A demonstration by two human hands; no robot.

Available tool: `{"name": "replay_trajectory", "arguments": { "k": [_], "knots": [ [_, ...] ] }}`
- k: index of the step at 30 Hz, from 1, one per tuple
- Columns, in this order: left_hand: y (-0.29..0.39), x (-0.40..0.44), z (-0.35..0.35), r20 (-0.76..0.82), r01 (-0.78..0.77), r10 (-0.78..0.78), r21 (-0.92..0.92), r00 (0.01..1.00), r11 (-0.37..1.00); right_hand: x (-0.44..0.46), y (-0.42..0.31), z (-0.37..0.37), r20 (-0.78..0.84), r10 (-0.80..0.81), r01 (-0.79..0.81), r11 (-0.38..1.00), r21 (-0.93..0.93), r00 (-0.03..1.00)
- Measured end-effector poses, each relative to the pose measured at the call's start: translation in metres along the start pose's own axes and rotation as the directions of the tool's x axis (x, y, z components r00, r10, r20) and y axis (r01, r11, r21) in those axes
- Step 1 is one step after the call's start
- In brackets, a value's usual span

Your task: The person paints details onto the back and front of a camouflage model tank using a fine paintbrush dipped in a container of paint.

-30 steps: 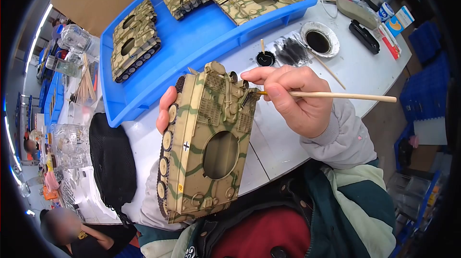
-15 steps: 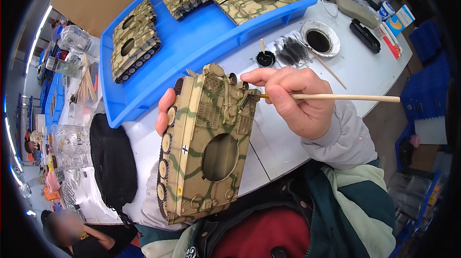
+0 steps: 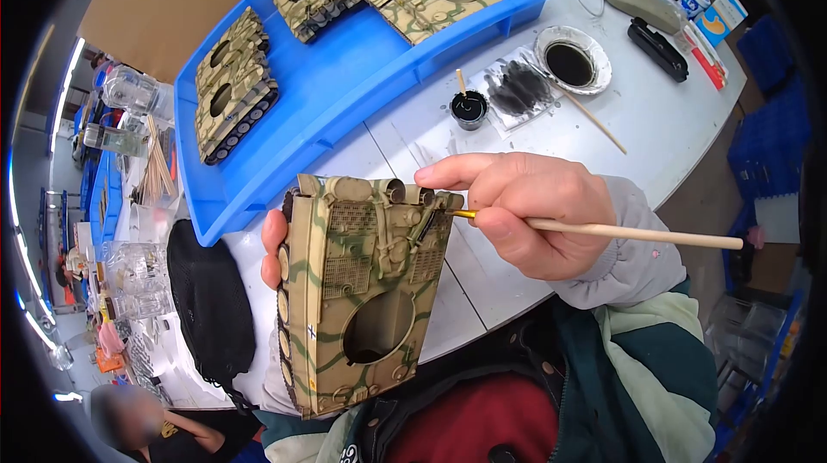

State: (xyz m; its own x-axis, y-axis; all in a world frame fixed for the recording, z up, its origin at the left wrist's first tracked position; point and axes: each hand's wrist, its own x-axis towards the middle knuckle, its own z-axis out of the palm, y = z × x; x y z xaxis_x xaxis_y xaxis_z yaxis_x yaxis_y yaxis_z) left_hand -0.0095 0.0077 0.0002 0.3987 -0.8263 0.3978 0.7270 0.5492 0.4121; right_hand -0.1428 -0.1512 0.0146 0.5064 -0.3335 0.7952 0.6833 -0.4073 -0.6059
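Note:
A camouflage-painted model tank hull is tilted up in front of me, its round turret opening facing me. My left hand grips it from the left side and behind; two fingertips show and the rest is hidden by the hull. My right hand pinches a thin paintbrush with a pale wooden handle. The brush tip touches, or nearly touches, the hull's upper right corner, near a dark bar-shaped part. My right index finger extends to the hull's top edge by the round pipes.
A blue tray holds several similar hulls. Right of it are a small pot of black paint, a black-smeared sheet and a white bowl with dark liquid. A black pouch lies left. Another person sits lower left.
The hull has tipped so its pipe end sits lower in view and more of that end shows. My right hand and brush have moved down with it. My view has shifted slightly.

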Motion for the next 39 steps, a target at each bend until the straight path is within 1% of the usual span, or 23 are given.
{"name": "replay_trajectory", "arguments": {
  "k": [2,3,7,9,10,12,13,15,18,25,27,30,39],
  "knots": [
    [0.0,0.001,0.002,0.012,0.0,0.0,-0.004,1.0,1.0,0.0,0.001,0.003,-0.046,-0.059,0.06,0.998,0.025,0.997],
    [0.0,0.002,0.002,0.011,0.004,-0.004,-0.003,1.0,1.0,0.001,-0.001,0.004,-0.051,-0.053,0.052,0.999,-0.009,0.997],
    [0.001,0.006,0.004,-0.011,0.06,-0.06,0.028,0.998,0.998,0.003,-0.005,-0.001,-0.055,-0.023,0.021,0.999,-0.044,0.998],
    [0.002,0.007,0.006,-0.021,0.086,-0.085,0.042,0.996,0.995,0.002,-0.003,-0.012,0.199,-0.061,0.068,0.997,-0.029,0.978],
    [0.002,0.008,0.007,-0.022,0.087,-0.086,0.042,0.996,0.995,0.002,-0.003,-0.012,0.198,-0.061,0.068,0.997,-0.029,0.978],
    [0.002,0.009,0.008,-0.026,0.071,-0.068,0.16,0.997,0.985,0.003,-0.003,-0.011,0.188,-0.068,0.077,0.996,-0.038,0.98],
    [0.003,0.01,0.009,-0.026,0.071,-0.068,0.16,0.997,0.984,0.003,-0.004,-0.011,0.188,-0.068,0.077,0.996,-0.038,0.98],
    [0.004,0.01,0.009,-0.029,0.102,-0.099,0.134,0.995,0.986,0.004,-0.004,-0.011,0.192,-0.073,0.082,0.996,-0.039,0.979],
    [0.004,0.009,0.007,-0.016,0.105,-0.104,0.114,0.994,0.988,0.006,-0.006,-0.012,0.204,-0.07,0.085,0.994,-0.067,0.977],
    [0.004,0.013,0.012,0.018,0.13,-0.134,0.137,0.991,0.982,0.006,-0.006,-0.012,0.219,-0.072,0.097,0.99,-0.104,0.973],
    [0.006,0.014,0.01,0.057,0.174,-0.178,0.075,0.982,0.982,0.006,-0.005,-0.011,0.202,-0.076,0.099,0.989,-0.106,0.977],
    [0.006,0.015,0.01,0.058,0.17,-0.174,0.068,0.983,0.983,0.007,-0.007,-0.011,0.194,-0.074,0.1,0.987,-0.128,0.978],
    [0.006,0.015,0.01,0.05,0.167,-0.168,0.03,0.985,0.986,0.006,-0.006,-0.011,0.197,-0.078,0.101,0.989,-0.106,0.977]
  ]
}}
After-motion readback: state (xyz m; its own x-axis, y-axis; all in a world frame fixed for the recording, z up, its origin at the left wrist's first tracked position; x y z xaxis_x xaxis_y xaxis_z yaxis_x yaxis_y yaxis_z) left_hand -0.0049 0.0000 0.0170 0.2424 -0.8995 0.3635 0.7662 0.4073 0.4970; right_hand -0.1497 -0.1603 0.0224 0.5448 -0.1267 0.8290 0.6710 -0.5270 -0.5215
